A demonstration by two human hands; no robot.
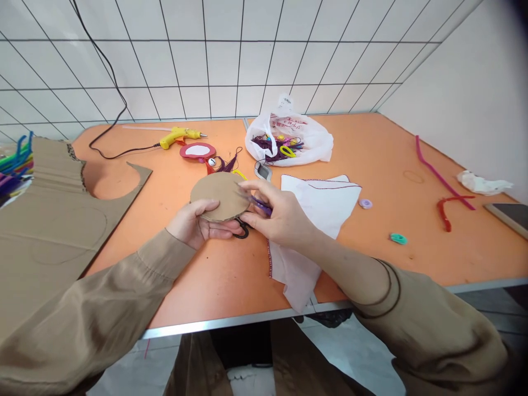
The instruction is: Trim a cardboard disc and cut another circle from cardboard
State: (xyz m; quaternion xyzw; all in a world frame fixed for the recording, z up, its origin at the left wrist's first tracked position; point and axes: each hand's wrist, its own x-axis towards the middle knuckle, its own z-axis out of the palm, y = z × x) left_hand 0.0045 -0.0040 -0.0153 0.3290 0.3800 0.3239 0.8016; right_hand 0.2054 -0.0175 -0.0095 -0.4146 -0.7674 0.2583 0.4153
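A round cardboard disc is held over the table, tilted towards me. My left hand grips its lower left side, thumb on top and fingers beneath. At the disc's right edge is my right hand, its fingers curled around a thin purple item that I cannot make out fully. Black scissor handles show just below the disc, between the hands. A white cloth with dark red stitching along its edge lies beside and partly under my right wrist.
Behind the disc lie a yellow glue gun, a red oval piece and a plastic bag of craft bits. Cut cardboard covers the left. Pipe cleaners, a teal coil and a dark-edged device lie right.
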